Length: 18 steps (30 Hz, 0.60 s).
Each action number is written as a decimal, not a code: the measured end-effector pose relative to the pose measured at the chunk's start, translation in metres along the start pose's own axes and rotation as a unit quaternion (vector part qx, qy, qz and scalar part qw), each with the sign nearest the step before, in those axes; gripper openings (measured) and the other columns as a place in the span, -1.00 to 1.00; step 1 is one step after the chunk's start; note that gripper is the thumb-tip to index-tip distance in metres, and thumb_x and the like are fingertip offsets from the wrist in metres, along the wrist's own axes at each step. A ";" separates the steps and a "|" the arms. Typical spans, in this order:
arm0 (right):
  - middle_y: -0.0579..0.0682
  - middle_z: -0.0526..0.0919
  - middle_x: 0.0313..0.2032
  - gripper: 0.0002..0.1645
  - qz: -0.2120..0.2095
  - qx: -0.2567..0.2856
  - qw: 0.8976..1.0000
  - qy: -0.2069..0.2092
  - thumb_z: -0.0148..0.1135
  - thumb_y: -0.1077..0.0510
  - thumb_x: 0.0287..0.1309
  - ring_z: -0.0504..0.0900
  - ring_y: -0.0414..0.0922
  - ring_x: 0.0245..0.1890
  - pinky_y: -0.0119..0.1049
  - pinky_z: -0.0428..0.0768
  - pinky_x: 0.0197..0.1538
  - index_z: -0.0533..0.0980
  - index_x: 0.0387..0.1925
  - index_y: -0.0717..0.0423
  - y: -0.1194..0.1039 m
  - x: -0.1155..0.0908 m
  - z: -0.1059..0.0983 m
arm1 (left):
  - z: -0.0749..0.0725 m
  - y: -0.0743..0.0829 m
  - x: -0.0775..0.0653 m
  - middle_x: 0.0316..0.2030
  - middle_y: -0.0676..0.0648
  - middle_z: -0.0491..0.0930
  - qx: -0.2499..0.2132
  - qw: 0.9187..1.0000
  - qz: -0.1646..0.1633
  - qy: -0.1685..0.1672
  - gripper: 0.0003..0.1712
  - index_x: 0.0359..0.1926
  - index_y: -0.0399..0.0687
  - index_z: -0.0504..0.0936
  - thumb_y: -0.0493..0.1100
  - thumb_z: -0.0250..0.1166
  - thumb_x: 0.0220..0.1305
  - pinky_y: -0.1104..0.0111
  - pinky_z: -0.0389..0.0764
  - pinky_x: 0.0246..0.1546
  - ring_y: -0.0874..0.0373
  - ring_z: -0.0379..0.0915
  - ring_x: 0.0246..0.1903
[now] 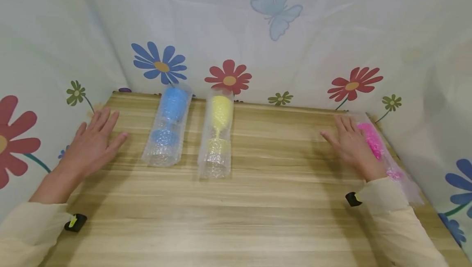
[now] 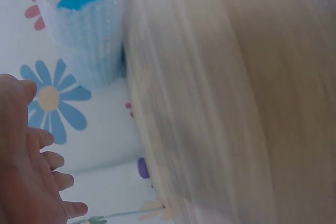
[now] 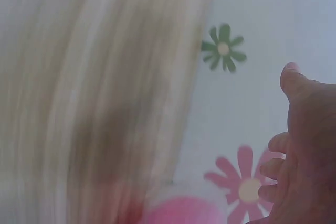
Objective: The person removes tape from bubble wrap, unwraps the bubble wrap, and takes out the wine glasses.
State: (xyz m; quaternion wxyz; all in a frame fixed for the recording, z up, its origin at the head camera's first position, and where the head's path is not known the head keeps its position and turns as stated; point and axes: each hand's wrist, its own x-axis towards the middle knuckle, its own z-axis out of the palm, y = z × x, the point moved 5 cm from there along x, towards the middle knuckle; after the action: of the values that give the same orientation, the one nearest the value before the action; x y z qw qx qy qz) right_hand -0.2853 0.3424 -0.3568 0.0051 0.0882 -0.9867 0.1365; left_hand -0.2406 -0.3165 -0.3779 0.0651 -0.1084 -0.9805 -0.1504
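Note:
A blue sand timer [image 1: 174,105] in bubble wrap lies on the wooden table, left of centre. Beside it on the right is a yellow sand timer [image 1: 220,113], wrapped the same way. My left hand [image 1: 90,142] is over the table's left side, fingers spread and holding nothing, apart from the blue timer. My right hand [image 1: 352,146] is at the far right with its fingers extended, overlapping a wrapped pink sand timer [image 1: 373,142] in the head view. Hand and sleeve hide part of that pink timer. The right wrist view catches only its pink end [image 3: 184,211].
The wooden table [image 1: 236,213] has its back edge against a pale cloth [image 1: 206,21] printed with flowers and a butterfly. This cloth also rises along the left and right sides. A small black device [image 1: 75,222] sits at the left cuff, another [image 1: 353,199] at the right.

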 end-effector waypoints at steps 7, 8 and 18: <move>0.51 -0.17 0.54 0.05 0.033 -0.015 0.999 0.038 -0.26 -0.37 0.56 -0.32 0.46 0.54 0.59 -0.20 0.35 -0.13 0.57 0.41 0.036 -0.015 -0.022 | -0.010 0.033 -0.005 0.62 -0.29 -0.29 -0.055 0.998 0.006 0.018 -0.12 0.65 -0.17 -0.24 0.21 -0.13 0.64 -0.35 -0.26 0.44 -0.27 -0.39 0.59; 0.52 -0.18 0.53 0.04 0.037 -0.017 0.998 0.043 -0.27 -0.35 0.56 -0.32 0.47 0.53 0.61 -0.17 0.33 -0.15 0.57 0.43 0.041 -0.018 -0.025 | -0.011 0.037 -0.006 0.63 -0.27 -0.28 -0.066 0.998 0.004 0.022 -0.12 0.66 -0.14 -0.24 0.21 -0.12 0.64 -0.36 -0.23 0.43 -0.27 -0.37 0.59; 0.59 -0.11 0.47 -0.03 0.110 0.014 0.993 0.040 -0.28 -0.29 0.59 -0.22 0.60 0.45 0.68 -0.08 0.23 -0.21 0.59 0.34 0.065 -0.042 -0.043 | -0.019 0.073 -0.009 0.62 -0.20 -0.10 -0.188 0.980 0.006 0.058 -0.24 0.66 -0.01 -0.05 0.09 -0.02 0.65 -0.25 -0.09 0.48 -0.31 -0.17 0.56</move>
State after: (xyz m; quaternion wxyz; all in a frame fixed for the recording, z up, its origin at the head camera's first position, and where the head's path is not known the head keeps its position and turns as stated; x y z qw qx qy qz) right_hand -0.2559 0.4233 -0.3343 0.0284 -0.0263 -0.9874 0.1533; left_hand -0.2133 -0.2561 -0.3407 0.1017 -0.1159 -0.9284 -0.3381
